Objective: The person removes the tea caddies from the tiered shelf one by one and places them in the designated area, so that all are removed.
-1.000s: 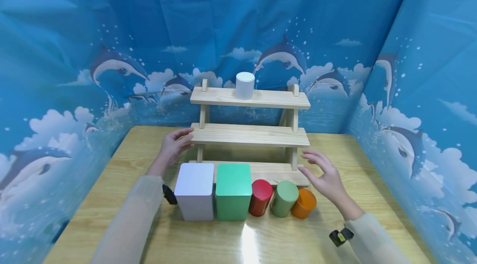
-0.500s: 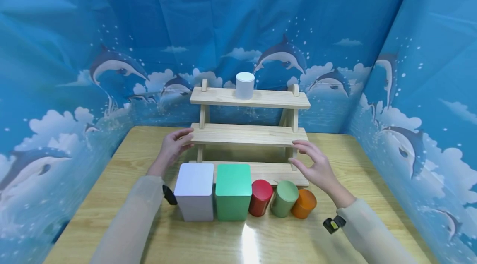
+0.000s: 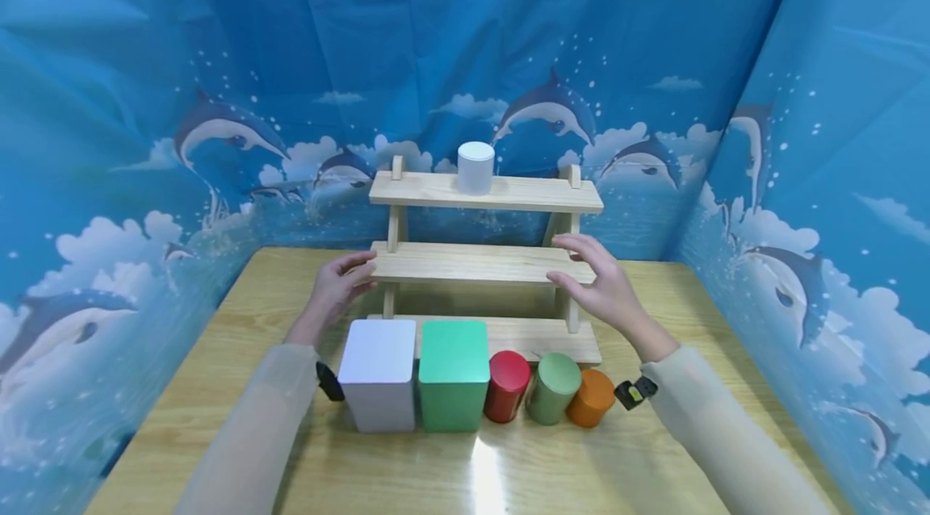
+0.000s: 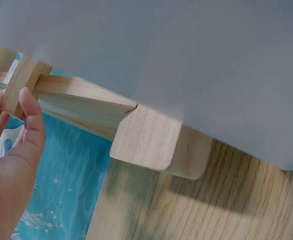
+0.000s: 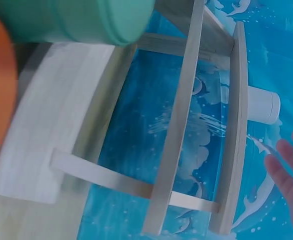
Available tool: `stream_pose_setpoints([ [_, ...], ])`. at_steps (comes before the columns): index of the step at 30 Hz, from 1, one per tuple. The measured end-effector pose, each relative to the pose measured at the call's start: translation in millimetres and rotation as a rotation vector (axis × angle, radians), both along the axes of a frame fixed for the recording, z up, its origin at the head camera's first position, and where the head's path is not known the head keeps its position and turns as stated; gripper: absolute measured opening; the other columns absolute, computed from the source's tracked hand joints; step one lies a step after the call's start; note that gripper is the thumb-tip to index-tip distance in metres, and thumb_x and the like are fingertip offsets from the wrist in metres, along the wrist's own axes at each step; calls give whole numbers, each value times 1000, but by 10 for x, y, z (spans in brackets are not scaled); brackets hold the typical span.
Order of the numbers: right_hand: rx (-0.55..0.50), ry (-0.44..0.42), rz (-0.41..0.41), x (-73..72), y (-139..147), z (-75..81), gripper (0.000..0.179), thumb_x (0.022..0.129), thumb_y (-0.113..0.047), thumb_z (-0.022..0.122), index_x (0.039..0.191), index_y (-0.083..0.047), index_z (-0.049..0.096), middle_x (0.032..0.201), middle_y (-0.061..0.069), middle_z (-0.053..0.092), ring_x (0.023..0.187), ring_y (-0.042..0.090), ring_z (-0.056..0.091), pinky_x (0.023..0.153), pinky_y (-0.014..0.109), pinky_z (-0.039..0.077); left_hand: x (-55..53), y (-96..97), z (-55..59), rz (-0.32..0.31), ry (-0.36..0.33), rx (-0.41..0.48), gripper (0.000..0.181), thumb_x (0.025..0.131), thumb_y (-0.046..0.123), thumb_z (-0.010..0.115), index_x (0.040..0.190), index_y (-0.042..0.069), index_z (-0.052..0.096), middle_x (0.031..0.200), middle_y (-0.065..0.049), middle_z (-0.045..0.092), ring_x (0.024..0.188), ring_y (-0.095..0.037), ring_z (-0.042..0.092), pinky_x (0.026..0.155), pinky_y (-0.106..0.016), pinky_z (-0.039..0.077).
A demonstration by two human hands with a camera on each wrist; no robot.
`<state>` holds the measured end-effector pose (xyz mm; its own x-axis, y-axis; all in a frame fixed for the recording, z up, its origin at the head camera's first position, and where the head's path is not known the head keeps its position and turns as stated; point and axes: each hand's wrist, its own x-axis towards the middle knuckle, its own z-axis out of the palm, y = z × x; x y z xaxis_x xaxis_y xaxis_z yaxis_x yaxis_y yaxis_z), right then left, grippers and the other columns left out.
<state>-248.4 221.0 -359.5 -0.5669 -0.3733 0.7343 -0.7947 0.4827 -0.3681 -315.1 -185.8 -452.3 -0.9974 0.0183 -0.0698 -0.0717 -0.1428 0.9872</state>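
Note:
A three-tier wooden display stand (image 3: 479, 261) stands on the table. My left hand (image 3: 336, 289) holds the left end of its middle shelf, the board (image 4: 22, 90) lying between thumb and fingers in the left wrist view. My right hand (image 3: 606, 285) hovers in front of that shelf's right end, fingers apart and nothing between them; in the right wrist view the hand (image 5: 292, 172) is partly cut off. A white cylindrical canister (image 3: 475, 169) stands on the top shelf, also seen as a white canister (image 5: 263, 105) in the right wrist view.
In front of the stand are a white square box (image 3: 379, 378), a green square box (image 3: 454, 378), a red canister (image 3: 508, 387), a light green canister (image 3: 555, 390) and an orange canister (image 3: 592, 399). Blue dolphin-print curtains (image 3: 349, 39) enclose the table (image 3: 378, 471) behind and at the sides.
My right hand has moved left and away from me, from beside the stand to the middle shelf's right end. The left hand and the objects have stayed in place.

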Motion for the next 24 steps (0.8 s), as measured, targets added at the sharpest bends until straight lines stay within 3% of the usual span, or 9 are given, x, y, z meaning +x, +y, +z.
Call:
stream_pose_setpoints([
  [4,17,-41,-6,-117,-9,1,59,72,0,77,126,-2,53,124,15,54,107,29,52,84,41,51,2,4,-7,5,-4,-10,46,87,22,66,127,4,53,129,-9,48,100,-15,57,84,-29,53],
  [14,27,-93,-29,-236,-121,128,58,78,-7,75,131,-6,50,133,11,48,119,25,46,87,41,50,-5,-6,-18,-7,4,-9,47,87,23,66,128,4,53,128,-9,48,99,-15,57,84,-29,53],
  [24,28,-249,-25,-384,-236,245,68,82,-23,72,141,-13,40,146,9,32,131,24,33,98,47,42,5,3,-8,1,12,6,45,87,19,66,127,3,54,125,-8,50,96,-13,58,83,-29,54],
])
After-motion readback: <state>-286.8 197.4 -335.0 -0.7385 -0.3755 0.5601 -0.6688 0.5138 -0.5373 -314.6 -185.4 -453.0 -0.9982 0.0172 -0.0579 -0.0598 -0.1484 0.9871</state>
